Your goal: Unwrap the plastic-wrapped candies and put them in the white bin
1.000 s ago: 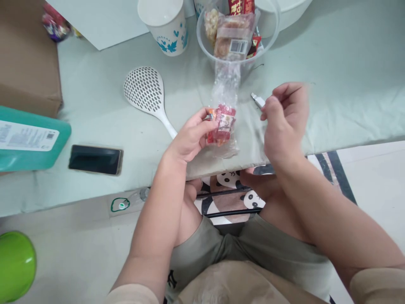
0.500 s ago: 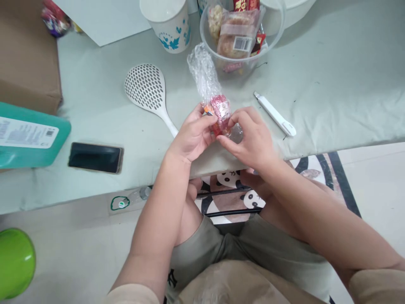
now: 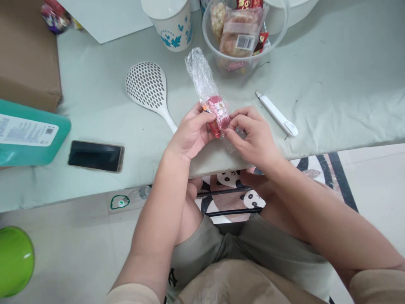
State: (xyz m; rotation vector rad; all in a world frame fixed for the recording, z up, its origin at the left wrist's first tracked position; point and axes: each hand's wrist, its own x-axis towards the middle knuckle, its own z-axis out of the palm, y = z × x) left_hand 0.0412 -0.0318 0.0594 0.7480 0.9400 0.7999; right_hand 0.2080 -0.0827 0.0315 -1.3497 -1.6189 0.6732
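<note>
Near the table's front edge, a red and pink packet (image 3: 217,109) is wrapped in clear crinkled plastic (image 3: 202,75), whose loose end stretches up and left. My left hand (image 3: 195,131) grips the packet from the left, thumb on top. On the other side, my right hand (image 3: 251,135) pinches the wrapping at the packet's lower right, thumb and forefinger close together. A slotted white spoon (image 3: 147,86) lies left of my hands, and a white cutter (image 3: 276,113) lies to their right.
A clear bowl of packaged snacks (image 3: 245,57) and a paper cup (image 3: 173,33) stand at the back. To the left are a dark phone (image 3: 95,156), a green jug (image 3: 34,141) and a cardboard box (image 3: 28,50). A green bin (image 3: 15,261) is on the floor.
My right thumb has moved up and closer to its forefinger at the packet's lower end. The packet has shifted slightly in my left hand's grip.
</note>
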